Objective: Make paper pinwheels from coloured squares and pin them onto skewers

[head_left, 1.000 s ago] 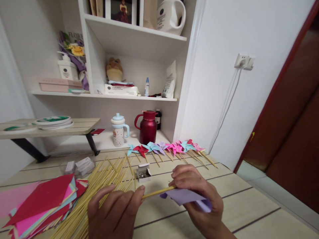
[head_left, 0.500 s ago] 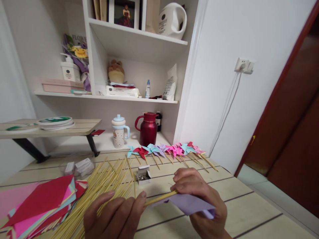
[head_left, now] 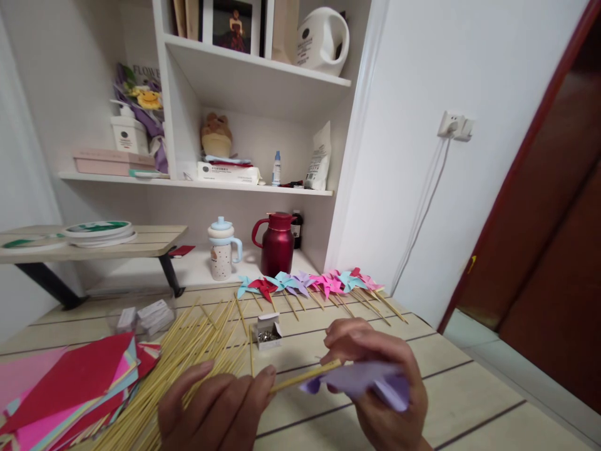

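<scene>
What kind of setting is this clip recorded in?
Probably a room in a home, used for paper crafts. White shelves hold a framed photo and a soft toy; the wooden table carries bamboo sticks, coloured paper and finished pinwheels.

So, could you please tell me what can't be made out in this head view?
- Stick tip: hidden behind the lilac paper and right hand.
- Left hand: wrist cut off by the bottom edge.
- Small open box: contents too small to identify.
</scene>
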Demonstrator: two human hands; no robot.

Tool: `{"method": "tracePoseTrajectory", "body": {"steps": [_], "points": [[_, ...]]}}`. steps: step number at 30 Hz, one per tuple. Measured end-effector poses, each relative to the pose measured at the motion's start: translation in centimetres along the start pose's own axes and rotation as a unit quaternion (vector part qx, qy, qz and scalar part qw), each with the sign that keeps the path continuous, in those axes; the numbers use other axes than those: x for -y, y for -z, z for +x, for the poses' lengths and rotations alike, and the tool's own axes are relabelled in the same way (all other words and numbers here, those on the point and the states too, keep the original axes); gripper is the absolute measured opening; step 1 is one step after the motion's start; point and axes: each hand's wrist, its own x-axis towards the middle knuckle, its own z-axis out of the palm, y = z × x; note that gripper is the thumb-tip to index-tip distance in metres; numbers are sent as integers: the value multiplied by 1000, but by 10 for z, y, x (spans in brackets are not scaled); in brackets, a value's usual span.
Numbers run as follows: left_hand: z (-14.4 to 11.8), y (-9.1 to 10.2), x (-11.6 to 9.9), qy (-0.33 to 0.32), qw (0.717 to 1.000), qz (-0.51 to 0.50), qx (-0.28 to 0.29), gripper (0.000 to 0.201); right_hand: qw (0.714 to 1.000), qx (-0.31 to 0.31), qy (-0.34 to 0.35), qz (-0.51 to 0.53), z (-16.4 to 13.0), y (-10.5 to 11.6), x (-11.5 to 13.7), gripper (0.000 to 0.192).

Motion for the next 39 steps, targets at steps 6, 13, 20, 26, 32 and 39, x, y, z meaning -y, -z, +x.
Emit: {"method": "tracePoseTrajectory", "body": {"steps": [6, 13, 20, 26, 32, 39], "points": [[-7, -24, -14, 112, 983, -134, 56, 12, 995, -42, -93, -18, 0, -1, -3, 24], [-11, -32, -25, 243, 940, -236, 31, 9, 993, 20, -103, -50, -4, 2, -7, 27], [-13, -32, -26, 272, 928, -253, 36, 11, 985, 12, -160, -62, -1, 0, -6, 26], [-11, -30, -20, 239, 940, -240, 46, 10, 961, 0, -275, -4, 1, 1, -8, 27], [-12, -31, -20, 246, 951, -184, 28, 11, 959, 4, -282, -18, 2, 4, -14, 21], [-14, -30, -10, 181, 983, -41, 5, 14, 939, -3, -344, 30, -1, 1, -23, 23]]}}
